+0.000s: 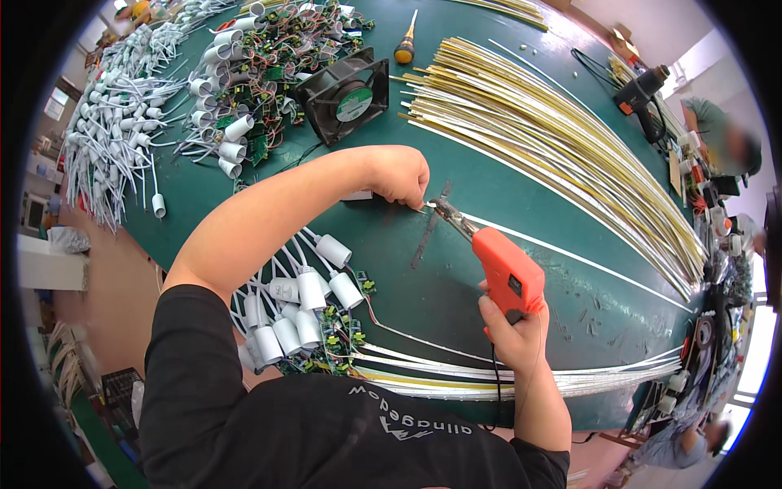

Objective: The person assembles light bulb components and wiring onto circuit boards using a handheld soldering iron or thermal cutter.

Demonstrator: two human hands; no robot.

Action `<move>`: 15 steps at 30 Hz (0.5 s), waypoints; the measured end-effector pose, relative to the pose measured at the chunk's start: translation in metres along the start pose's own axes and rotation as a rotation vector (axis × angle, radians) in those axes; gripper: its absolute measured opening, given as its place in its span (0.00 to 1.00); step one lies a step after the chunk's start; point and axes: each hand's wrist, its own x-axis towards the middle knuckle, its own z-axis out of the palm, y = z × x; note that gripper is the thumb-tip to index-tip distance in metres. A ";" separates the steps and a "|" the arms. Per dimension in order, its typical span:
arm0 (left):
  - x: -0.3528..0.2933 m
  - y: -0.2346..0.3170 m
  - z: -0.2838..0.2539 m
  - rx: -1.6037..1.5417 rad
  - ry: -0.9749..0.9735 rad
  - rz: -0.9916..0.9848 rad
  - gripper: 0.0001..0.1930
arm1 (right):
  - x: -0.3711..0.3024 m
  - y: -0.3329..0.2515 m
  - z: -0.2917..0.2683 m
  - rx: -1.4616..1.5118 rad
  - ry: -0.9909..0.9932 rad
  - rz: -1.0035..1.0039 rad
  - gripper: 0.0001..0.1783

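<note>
My right hand (511, 328) grips an orange pistol-shaped soldering gun (507, 275) whose metal tip (444, 210) points up-left at the end of a thin white strip (570, 255) lying on the green table (456, 293). My left hand (401, 175) reaches across from the left with fingers pinched on that strip's end, right beside the tip. Under my left forearm lies a bunch of white plastic sockets (301, 306) with white cables and small green circuit boards (338, 334).
A wide fan of yellow-and-white strips (554, 130) covers the right half. A black square fan (346, 94), a yellow-handled screwdriver (406, 45) and heaps of white sockets with boards (236, 90) lie at the back. A black heat gun (643, 94) and other people sit far right.
</note>
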 end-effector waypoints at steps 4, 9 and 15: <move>0.000 0.002 0.000 0.002 -0.007 -0.007 0.08 | -0.001 0.004 0.002 0.017 0.019 -0.014 0.14; 0.003 0.000 0.000 0.021 -0.016 -0.011 0.07 | -0.001 0.003 0.001 -0.029 -0.008 0.009 0.13; 0.004 0.003 -0.001 0.031 -0.030 -0.014 0.07 | -0.001 0.007 0.002 -0.080 0.000 -0.069 0.12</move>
